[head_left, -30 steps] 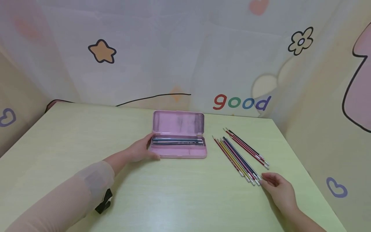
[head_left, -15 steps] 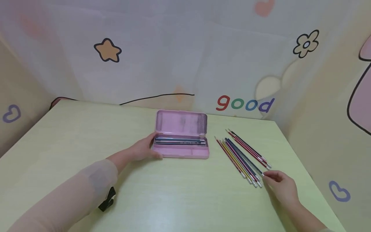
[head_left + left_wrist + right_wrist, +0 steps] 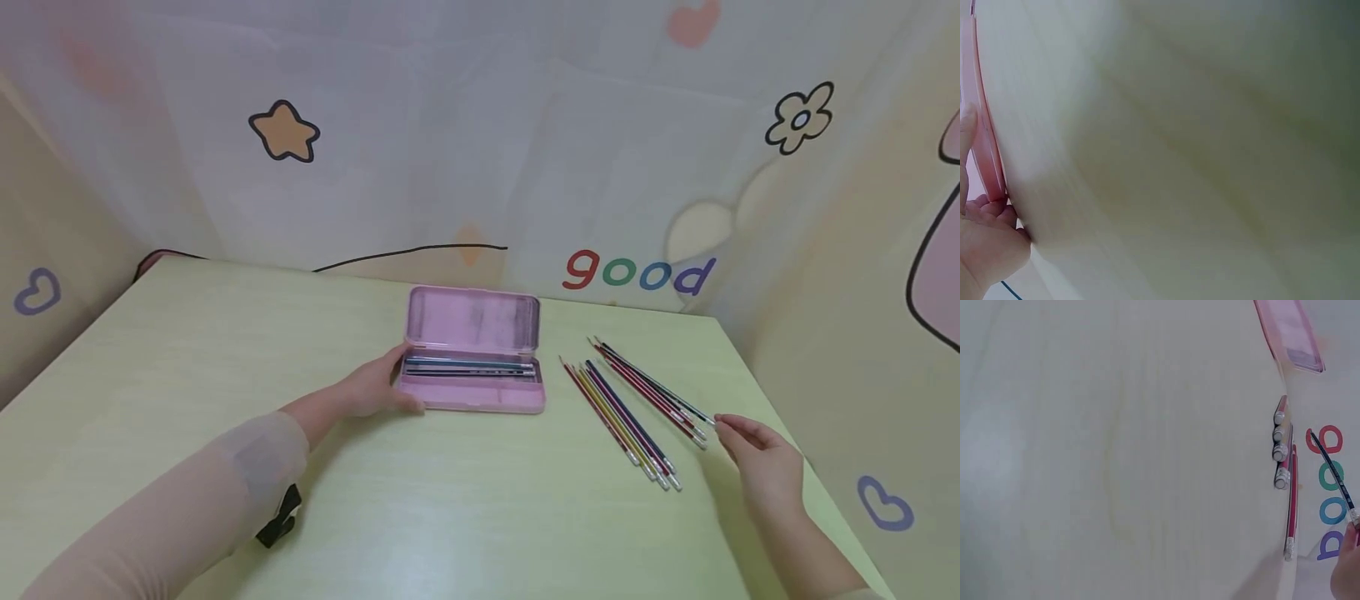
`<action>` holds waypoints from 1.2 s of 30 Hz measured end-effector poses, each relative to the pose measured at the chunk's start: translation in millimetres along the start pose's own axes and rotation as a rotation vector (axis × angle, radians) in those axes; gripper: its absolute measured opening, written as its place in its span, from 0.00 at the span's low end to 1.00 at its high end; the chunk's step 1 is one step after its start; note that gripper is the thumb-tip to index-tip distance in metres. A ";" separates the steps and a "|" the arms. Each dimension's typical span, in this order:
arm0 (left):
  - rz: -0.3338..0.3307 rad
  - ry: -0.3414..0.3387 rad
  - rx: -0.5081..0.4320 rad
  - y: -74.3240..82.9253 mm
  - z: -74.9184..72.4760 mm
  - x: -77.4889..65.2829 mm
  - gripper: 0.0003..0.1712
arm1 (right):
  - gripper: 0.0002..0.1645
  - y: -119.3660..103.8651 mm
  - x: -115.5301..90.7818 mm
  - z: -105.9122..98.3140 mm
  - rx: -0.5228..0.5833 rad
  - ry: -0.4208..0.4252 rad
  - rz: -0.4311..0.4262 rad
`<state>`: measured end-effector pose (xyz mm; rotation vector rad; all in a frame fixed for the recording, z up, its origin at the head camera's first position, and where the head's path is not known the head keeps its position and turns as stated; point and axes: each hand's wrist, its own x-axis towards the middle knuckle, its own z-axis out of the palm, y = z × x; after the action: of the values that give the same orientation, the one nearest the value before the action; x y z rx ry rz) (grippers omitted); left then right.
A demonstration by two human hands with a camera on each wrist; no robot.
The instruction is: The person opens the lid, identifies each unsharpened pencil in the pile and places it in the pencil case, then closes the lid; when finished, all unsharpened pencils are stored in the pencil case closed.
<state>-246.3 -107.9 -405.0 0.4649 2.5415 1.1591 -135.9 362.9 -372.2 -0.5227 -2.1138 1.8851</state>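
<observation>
My left hand (image 3: 371, 388) grips the left end of a pink pencil case (image 3: 450, 400), its thumb at the front edge; fingers curl under the case's edge in the left wrist view. The case stands with its lid up, and several dark and blue pencils (image 3: 465, 372) lie in its rear compartment. At the right, my right hand (image 3: 772, 475) pinches a dark pencil (image 3: 1333, 469) near its eraser end. In the head view that pencil slants over a small group of red and black pencils (image 3: 648, 393).
Left of that group lies a fanned row of red, yellow, purple and blue pencils (image 3: 617, 421), eraser ends toward me. The pale table (image 3: 450, 508) meets a printed cloth wall (image 3: 420, 183) behind the case and at both sides.
My right hand has picked the dark pencil from the fanned row and carried it right, over the other group. My left hand keeps its grip on the pencil case. The head view has shifted slightly.
</observation>
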 end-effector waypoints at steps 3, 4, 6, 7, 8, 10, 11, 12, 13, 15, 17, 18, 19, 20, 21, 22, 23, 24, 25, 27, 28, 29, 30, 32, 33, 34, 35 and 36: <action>-0.001 0.001 0.003 -0.5 -0.5 -0.4 0.62 | 0.05 -2.2 0.8 3.7 0.059 -0.008 -0.005; -0.003 0.002 0.004 -0.4 -0.5 -0.2 0.62 | 0.05 -2.9 0.7 5.0 0.066 -0.014 0.000; -0.008 0.003 0.009 0.1 -0.6 0.3 0.62 | 0.05 -4.5 0.1 7.5 0.068 -0.029 0.012; -0.008 0.003 0.012 0.3 -0.3 0.4 0.62 | 0.05 -4.6 -0.3 8.6 0.068 -0.040 0.019; -0.014 0.003 0.009 0.6 0.0 0.7 0.62 | 0.05 -4.7 -0.7 9.8 0.061 -0.051 0.025; -0.017 0.003 0.004 0.7 0.3 0.5 0.62 | 0.05 -5.4 -1.8 13.0 0.052 -0.084 0.032; -0.020 0.003 0.002 0.7 0.5 0.4 0.62 | 0.05 -5.6 -2.2 15.0 0.053 -0.100 0.036; -0.024 0.003 0.001 0.8 0.5 0.2 0.62 | 0.05 -5.8 -2.6 17.4 0.053 -0.117 0.038; -0.022 0.003 0.001 0.7 0.6 -0.2 0.62 | 0.06 -6.1 -3.2 19.9 0.051 -0.137 0.038; -0.019 0.003 0.000 0.5 0.8 -1.1 0.62 | 0.06 -6.4 -4.2 25.8 0.068 -0.172 0.039; -0.021 0.004 -0.001 0.9 1.3 -2.1 0.62 | 0.05 -6.1 -4.9 31.7 0.068 -0.203 0.037; -0.017 0.006 -0.002 1.2 1.4 -2.8 0.61 | 0.04 -5.8 -5.2 34.7 0.066 -0.218 0.031; -0.012 0.007 -0.004 1.5 1.6 -3.2 0.61 | 0.05 -5.2 -5.2 37.6 0.071 -0.232 0.026; -0.010 0.008 -0.004 2.3 1.7 -3.6 0.61 | 0.05 -4.7 -5.3 40.4 0.075 -0.246 0.022; -0.009 0.009 -0.004 3.1 1.7 -4.0 0.61 | 0.05 -4.4 -5.2 43.0 0.074 -0.259 0.020; -0.010 0.008 -0.003 3.6 1.1 -4.0 0.61 | 0.04 -4.2 -5.0 46.2 0.076 -0.270 0.013; -0.010 0.007 -0.003 4.1 0.6 -4.0 0.61 | 0.04 -4.4 -4.9 49.5 0.083 -0.279 0.012; -0.013 0.005 -0.003 4.1 0.1 -3.7 0.62 | 0.04 -5.0 -4.7 52.4 0.080 -0.288 0.011; -0.016 0.001 -0.001 4.1 -0.2 -3.5 0.62 | 0.04 -5.7 -4.7 55.2 0.075 -0.297 0.013; -0.026 -0.004 0.000 3.2 -0.6 -2.7 0.62 | 0.04 -7.8 -4.3 61.0 0.073 -0.309 0.021; -0.031 -0.007 -0.002 2.5 -0.7 -2.3 0.63 | 0.04 -8.8 -4.3 63.7 0.072 -0.316 0.026; -0.031 -0.008 0.001 2.0 -0.7 -2.1 0.63 | 0.04 -10.3 -4.1 66.3 0.067 -0.323 0.035; -0.036 -0.008 0.002 1.5 -0.7 -1.8 0.63 | 0.04 -11.6 -3.8 69.0 0.062 -0.331 0.043; -0.037 -0.007 0.008 1.2 -1.0 -1.5 0.63 | 0.04 -13.9 -3.1 75.4 0.058 -0.342 0.052; -0.031 -0.005 0.012 1.2 -1.2 -1.6 0.63 | 0.04 -14.7 -2.5 78.8 0.049 -0.349 0.056; -0.025 -0.003 0.015 1.4 -1.4 -1.8 0.62 | 0.04 -15.5 -2.0 82.3 0.051 -0.355 0.062; -0.022 0.001 0.017 1.7 -1.6 -2.0 0.62 | 0.05 -16.0 -1.3 85.9 0.047 -0.359 0.065; -0.022 0.003 0.017 2.0 -1.8 -2.2 0.62 | 0.05 -16.3 -0.7 89.6 0.039 -0.364 0.070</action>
<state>-244.7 -108.7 -402.1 0.4384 2.5546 1.1326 -174.7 280.7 -367.1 -0.2614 -2.2944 2.1963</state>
